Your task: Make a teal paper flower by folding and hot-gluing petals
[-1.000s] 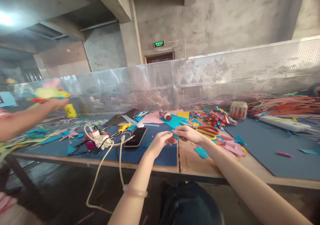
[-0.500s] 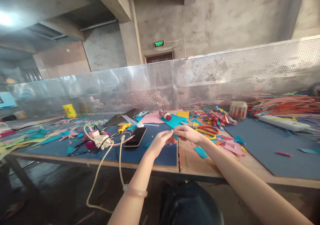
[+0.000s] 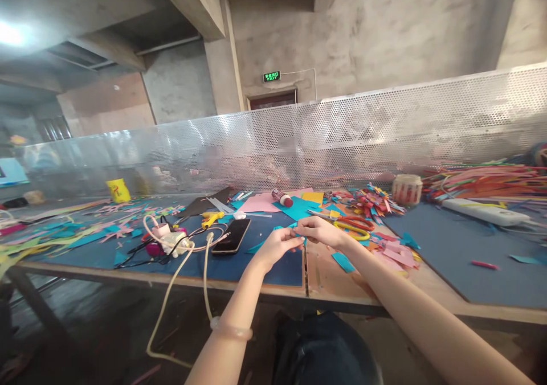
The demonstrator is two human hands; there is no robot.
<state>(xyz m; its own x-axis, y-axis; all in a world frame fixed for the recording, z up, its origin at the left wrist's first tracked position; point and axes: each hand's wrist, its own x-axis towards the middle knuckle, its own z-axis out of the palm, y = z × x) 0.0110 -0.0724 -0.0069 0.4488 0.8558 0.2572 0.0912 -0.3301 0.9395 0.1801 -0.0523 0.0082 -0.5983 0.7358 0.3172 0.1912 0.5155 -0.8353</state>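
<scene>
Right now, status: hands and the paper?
Left hand, right hand both pinching teal paper piece. Scissors just beyond right hand; phone to the left.

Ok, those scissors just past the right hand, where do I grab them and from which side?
Grip the scissors by the red and yellow handle loops, from above on the right. They lie flat, blades pointing left behind the right hand. That hand and the left hand pinch a teal paper strip.

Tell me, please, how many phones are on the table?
1. The phone lies on the blue mat, left of the left hand, next to the cables. Others may be hidden under the paper scraps.
</scene>
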